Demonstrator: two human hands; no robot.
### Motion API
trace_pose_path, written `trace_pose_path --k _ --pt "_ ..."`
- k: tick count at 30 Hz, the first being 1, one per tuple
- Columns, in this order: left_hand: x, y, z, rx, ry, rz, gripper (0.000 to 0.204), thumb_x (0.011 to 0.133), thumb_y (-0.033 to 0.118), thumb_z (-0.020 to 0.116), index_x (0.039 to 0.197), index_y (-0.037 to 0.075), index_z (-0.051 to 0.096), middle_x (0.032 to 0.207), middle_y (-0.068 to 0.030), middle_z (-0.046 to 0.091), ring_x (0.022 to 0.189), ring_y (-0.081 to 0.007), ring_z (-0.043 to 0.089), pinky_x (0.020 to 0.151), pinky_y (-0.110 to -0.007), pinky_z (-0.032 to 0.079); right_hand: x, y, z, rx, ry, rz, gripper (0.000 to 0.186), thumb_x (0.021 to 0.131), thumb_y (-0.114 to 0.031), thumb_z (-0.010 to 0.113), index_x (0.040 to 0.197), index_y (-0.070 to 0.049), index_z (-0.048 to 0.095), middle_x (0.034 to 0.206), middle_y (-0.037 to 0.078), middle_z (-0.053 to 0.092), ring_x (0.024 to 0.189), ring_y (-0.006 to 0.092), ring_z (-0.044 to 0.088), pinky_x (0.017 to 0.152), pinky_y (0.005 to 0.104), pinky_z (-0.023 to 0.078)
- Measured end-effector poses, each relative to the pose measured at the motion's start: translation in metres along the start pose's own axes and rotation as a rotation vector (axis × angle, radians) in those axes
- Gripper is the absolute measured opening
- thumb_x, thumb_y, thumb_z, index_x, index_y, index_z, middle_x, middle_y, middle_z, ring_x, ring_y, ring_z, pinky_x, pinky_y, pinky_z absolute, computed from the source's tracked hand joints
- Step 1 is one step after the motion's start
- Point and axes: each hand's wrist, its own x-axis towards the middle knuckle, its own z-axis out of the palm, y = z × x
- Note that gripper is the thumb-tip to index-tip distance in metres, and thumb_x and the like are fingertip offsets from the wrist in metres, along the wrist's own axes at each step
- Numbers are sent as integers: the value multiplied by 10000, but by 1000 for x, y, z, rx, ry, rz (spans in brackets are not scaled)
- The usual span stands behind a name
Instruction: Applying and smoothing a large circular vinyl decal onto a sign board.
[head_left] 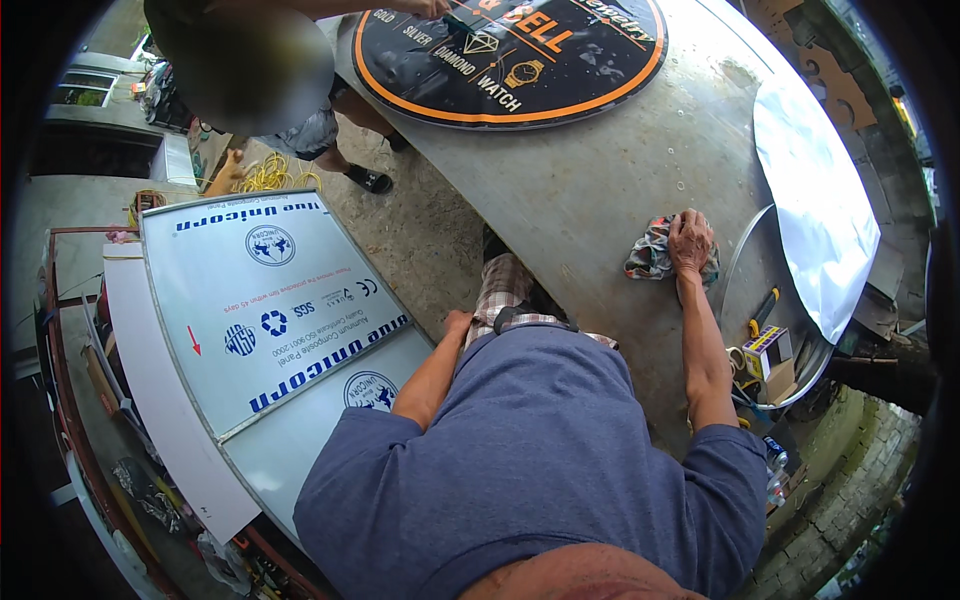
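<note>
My right hand (690,240) presses down on a crumpled, multicoloured rag (652,250) on the grey metal tabletop (600,180). Its fingers are bent over the cloth, which bunches out on both sides. Low at my left side, my left hand (458,324) rests against my plaid shorts (505,285); its fingers are mostly hidden. An oval black sign (560,85) with an orange border lies at the far end of the table. Over it, another person's hand (432,8) holds a small dark tool (459,25) against the sign's face.
White sheeting (815,200) hangs over the table's right side. Near it lie a yellow-handled cutter (765,308), scissors (737,360) and an opened small box (775,365). Large printed panels (290,300) stand at my left. Yellow cord (270,175) lies on the floor near the other person.
</note>
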Motion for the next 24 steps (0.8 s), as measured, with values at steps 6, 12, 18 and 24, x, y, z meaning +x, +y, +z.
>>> trace_pose_path --k 6,12,18,24 --pt "-1 0 -1 -9 6 -13 430 747 306 613 991 -35 706 1051 -282 663 1050 -413 638 880 -438 496 0 -2 -1 4 -4 1 125 885 -217 575 886 -92 571 900 103 597 892 298 603 813 435 424" --pt "-8 7 -5 -44 -23 -60 454 755 317 637 1008 -56 692 1095 -289 650 1069 -404 636 887 -435 494 0 1 2 -10 5 -15 131 883 -221 579 884 -91 575 902 98 602 891 292 604 806 433 426" --pt "-7 8 -5 -24 -25 -74 487 745 347 659 1006 -63 690 1096 -293 650 1075 -405 634 886 -430 495 0 -1 1 -13 -8 -5 135 883 -224 587 893 -91 577 899 98 608 898 304 601 811 431 430" --pt "-6 7 -5 14 -23 -57 512 742 356 668 1015 -76 683 1105 -297 646 1088 -406 628 895 -427 494 -1 0 2 -4 -8 -5 129 885 -227 587 891 -98 579 901 94 613 897 298 603 806 433 429"
